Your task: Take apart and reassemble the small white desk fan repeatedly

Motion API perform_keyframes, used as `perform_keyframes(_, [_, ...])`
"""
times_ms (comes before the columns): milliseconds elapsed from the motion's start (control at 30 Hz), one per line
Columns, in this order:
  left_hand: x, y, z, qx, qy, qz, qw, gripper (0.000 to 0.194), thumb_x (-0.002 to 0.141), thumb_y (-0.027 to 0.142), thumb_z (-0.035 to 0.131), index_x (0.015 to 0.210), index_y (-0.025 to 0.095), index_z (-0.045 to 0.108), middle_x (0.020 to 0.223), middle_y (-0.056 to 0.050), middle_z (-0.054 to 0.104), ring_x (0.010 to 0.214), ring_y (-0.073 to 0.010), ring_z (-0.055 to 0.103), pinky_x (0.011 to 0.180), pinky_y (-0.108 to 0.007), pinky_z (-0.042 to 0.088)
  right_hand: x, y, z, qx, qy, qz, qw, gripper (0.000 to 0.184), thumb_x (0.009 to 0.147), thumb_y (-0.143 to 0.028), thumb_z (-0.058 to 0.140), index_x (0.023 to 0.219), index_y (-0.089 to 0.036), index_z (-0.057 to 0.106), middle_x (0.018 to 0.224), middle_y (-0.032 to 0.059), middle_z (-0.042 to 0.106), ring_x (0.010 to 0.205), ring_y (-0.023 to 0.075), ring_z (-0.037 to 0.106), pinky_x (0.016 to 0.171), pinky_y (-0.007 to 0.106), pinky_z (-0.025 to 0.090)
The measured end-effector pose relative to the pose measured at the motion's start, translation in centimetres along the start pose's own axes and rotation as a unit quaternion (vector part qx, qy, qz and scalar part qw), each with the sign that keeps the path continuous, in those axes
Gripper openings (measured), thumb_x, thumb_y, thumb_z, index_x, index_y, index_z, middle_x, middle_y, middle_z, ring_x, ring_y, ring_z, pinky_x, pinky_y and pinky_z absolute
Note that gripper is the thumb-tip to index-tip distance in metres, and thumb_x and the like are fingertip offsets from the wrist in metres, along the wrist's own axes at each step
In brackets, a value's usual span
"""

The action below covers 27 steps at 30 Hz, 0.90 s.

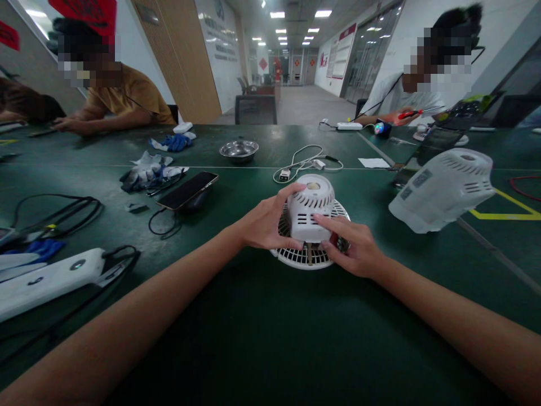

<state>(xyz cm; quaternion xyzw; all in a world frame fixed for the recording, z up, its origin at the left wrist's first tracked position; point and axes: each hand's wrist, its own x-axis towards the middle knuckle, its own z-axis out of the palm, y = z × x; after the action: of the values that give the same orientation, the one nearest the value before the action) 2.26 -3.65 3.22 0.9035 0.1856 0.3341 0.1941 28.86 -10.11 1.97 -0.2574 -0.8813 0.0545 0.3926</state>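
Note:
A white fan head lies with its round grille (304, 259) down on the green table. Its slotted motor housing (311, 217) points up, with a round opening on top. My left hand (270, 217) is wrapped round the housing's left side, thumb low and index finger near the top rim. On the right, my right hand (353, 245) grips the lower front edge of the housing, fingertips on its slots. Behind the fan head lies a white cable (302, 163) with a connector. A large white plastic shell (442, 189) with vents stands to the right.
Left of my hands lie a smartphone (188, 190), gloves (147, 172) and a white power strip (51, 282) with black cables. A metal bowl (239, 151) stands further back. Two people sit across the table; the right one holds a red-handled tool (409, 114).

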Motion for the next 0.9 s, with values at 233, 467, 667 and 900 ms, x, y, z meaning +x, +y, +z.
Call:
perform_keyframes(233, [-0.2,-0.4,0.1,0.016,-0.001,0.002,1.0,0.127,0.056,0.06,0.089,0.154,0.032,0.014,0.154,-0.016,0.04,0.131,-0.0455,0.051,0.109,-0.059,0.044,0.2,-0.2,0.1,-0.01,0.0,-0.002,1.0,0.068,0.087,-0.023,0.065,0.151,-0.034,0.044,0.088,0.0009,0.068,0.062,0.0158,0.058,0.061,0.037,0.057])
perform_keyframes(467, [-0.2,-0.4,0.1,0.045,0.003,0.006,0.999,0.126,0.056,0.061,0.089,0.154,0.031,0.015,0.152,-0.017,0.043,0.125,-0.0431,0.056,0.104,-0.058,0.049,0.3,-0.3,0.4,-0.028,0.007,-0.022,0.999,0.069,0.086,-0.02,0.065,0.15,-0.035,0.042,0.078,-0.001,0.061,0.064,0.0179,0.057,0.062,0.04,0.055])
perform_keyframes(667, [-1.1,-1.6,1.1,0.062,0.042,0.002,0.997,0.131,0.057,0.065,0.086,0.159,0.03,0.013,0.159,-0.019,0.038,0.133,-0.0458,0.049,0.11,-0.063,0.041,-0.1,0.7,0.2,-0.072,0.005,-0.042,0.997,0.076,0.086,-0.025,0.066,0.154,-0.037,0.034,0.095,0.0043,0.068,0.082,0.0251,0.062,0.073,0.048,0.056])
perform_keyframes(900, [-2.2,-4.0,0.8,0.062,0.143,-0.134,0.979,0.075,0.096,0.057,0.048,0.158,0.026,0.022,0.15,-0.016,0.051,0.132,-0.0356,0.052,0.109,-0.06,0.038,-0.6,2.5,-0.6,-0.101,0.051,0.076,0.991,0.065,0.09,-0.024,0.064,0.151,-0.03,0.042,0.111,0.009,0.067,0.09,0.0257,0.063,0.08,0.048,0.055])
